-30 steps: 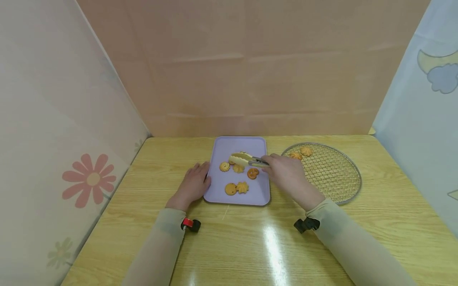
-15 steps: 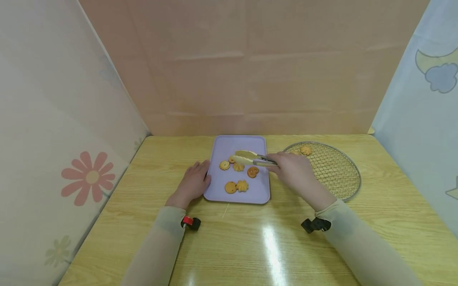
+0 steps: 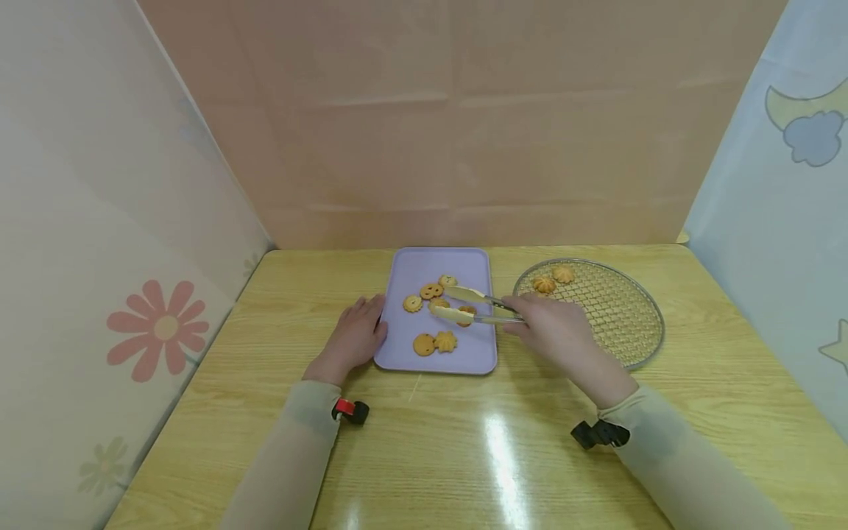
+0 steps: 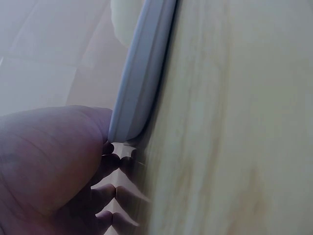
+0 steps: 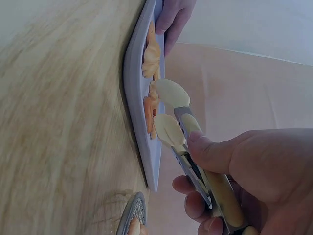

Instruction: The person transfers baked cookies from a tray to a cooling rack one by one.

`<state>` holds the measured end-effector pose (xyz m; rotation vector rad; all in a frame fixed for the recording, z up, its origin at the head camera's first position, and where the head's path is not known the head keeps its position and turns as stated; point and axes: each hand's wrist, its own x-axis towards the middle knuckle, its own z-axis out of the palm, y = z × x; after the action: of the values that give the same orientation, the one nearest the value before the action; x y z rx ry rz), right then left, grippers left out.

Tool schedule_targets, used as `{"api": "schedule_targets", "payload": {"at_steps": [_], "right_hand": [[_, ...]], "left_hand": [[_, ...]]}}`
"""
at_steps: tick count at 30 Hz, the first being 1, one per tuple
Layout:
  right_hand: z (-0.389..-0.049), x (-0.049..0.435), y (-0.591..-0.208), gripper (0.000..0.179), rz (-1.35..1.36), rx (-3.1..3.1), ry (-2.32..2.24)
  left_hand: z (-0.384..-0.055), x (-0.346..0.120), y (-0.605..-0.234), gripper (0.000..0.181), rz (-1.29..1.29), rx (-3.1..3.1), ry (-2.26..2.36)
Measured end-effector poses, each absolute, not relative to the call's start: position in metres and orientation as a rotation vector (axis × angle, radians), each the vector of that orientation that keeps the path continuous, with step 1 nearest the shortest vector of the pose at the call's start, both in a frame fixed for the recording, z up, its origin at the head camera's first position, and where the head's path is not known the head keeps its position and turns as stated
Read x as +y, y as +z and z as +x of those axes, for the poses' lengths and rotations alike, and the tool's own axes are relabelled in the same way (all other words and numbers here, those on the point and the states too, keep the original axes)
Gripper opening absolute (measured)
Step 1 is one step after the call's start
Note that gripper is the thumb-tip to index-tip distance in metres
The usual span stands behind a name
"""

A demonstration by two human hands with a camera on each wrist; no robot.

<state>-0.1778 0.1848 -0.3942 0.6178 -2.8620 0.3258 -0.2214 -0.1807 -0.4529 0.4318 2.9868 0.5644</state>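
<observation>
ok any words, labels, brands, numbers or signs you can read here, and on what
None: no lettering shows on the tongs, purple tray or mesh rack.
Any marking on the black wrist devices would be too small to read.
The pink flower and blue cloud are only pictures.

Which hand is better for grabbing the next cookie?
Probably the right hand: it holds the tongs, spread open over cookies on the purple tray. The left hand just touches the tray's edge.

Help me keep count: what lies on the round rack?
Two cookies lie near its far left edge. The right hand hides part of the rack; anything there is unseen.
</observation>
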Motion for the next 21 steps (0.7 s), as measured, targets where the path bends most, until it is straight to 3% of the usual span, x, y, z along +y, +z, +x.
{"api": "schedule_targets", "payload": {"at_steps": [21], "right_hand": [[-0.1796, 0.1764, -0.4012, 0.047, 0.570, -2.894, 0.295]], "left_hand": [[-0.2235, -0.1810, -0.4552, 0.063, 0.421, 2.964, 0.573]]}}
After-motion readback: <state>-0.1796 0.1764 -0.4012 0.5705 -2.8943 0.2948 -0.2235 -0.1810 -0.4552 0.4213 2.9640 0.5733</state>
